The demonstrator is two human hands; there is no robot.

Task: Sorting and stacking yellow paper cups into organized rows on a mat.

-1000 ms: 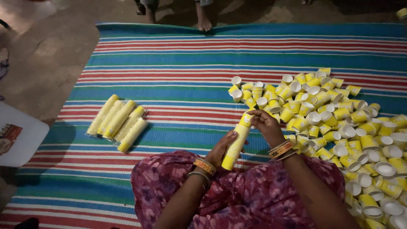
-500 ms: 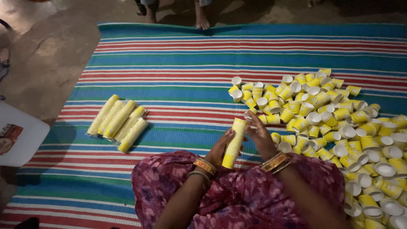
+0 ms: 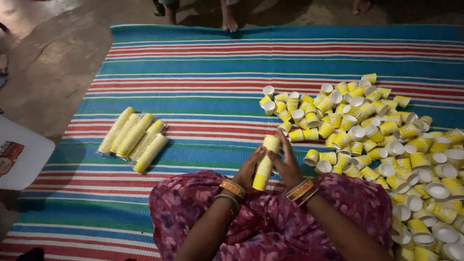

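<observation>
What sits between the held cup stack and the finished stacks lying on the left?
Nothing visible. Both hands hold the cup stack upright; only bare striped mat lies between it and the finished stacks. The loose cups are on the opposite side.

Only one printed item in view: a flat white card or board (image 3: 21, 157) with rounded corners, lying on the bare floor at the left edge, just off the striped mat (image 3: 193, 72). Bears a small red and dark picture label (image 3: 8, 157) near its left side, cut by the frame edge. No screens or signs visible.
</observation>
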